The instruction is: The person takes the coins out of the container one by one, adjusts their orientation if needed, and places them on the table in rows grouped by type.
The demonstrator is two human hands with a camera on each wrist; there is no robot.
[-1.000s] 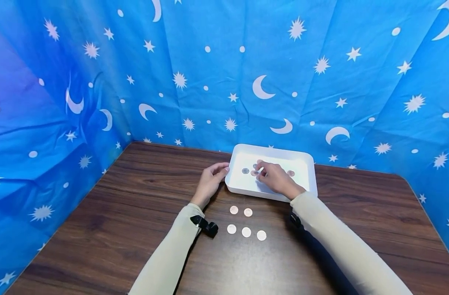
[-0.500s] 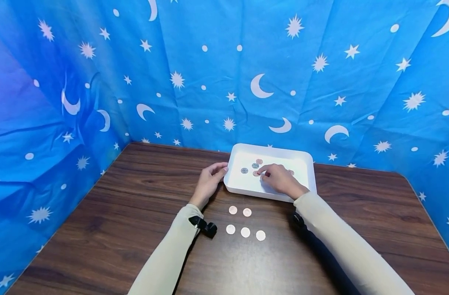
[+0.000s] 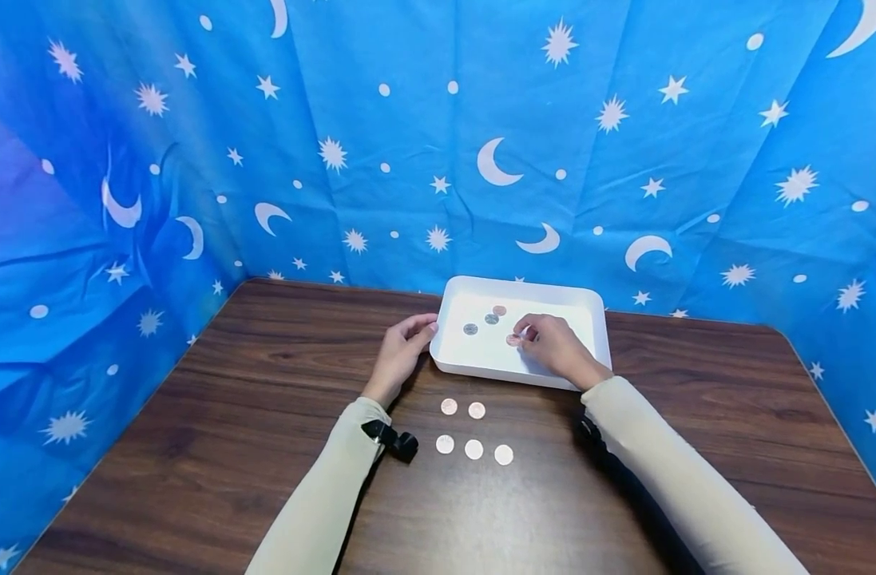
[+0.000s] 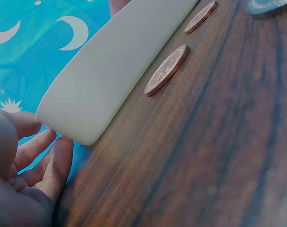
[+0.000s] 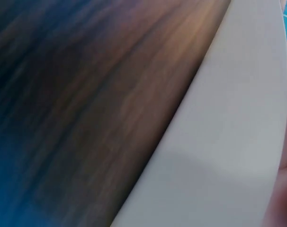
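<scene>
1. While my right hand (image 3: 554,345) pinches one copper coin (image 3: 513,340) in one white tray (image 3: 455,356), my relaxed left hand (image 3: 400,351) touches its rim.
2. Three visible coins (image 3: 469,329) lie nearby inside; five coins (image 3: 473,450) on the wooden desk (image 3: 229,415).
3. Blue starry cloth (image 3: 402,136) hangs behind.

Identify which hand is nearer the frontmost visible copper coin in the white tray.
Right. The right hand is at the copper coin, inside the white tray; the left hand is farther away, at the tray's left end.
</scene>
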